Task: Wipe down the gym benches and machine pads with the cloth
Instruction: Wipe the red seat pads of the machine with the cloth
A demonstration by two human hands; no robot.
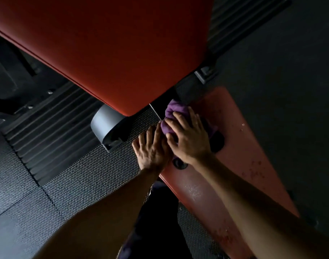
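Note:
A bunched purple cloth (pixel 174 112) lies at the narrow far end of the red seat pad (pixel 240 146), close to the gap under the large red back pad (pixel 107 47). My right hand (pixel 188 136) lies over the cloth with fingers spread and slightly bent, pressing it onto the pad. My left hand (pixel 152 148) rests beside it at the pad's left edge, fingers fairly straight, touching the cloth's left side. The seat pad shows scuffs and wet specks. Much of the cloth is hidden under my right hand.
A grey metal frame bracket (pixel 105 126) sits below the back pad. A black knob (pixel 179 163) shows by my right wrist. Ribbed black mats (pixel 53 128) and a dotted rubber floor (pixel 89 184) lie to the left. A dark leg (pixel 158 221) stands below.

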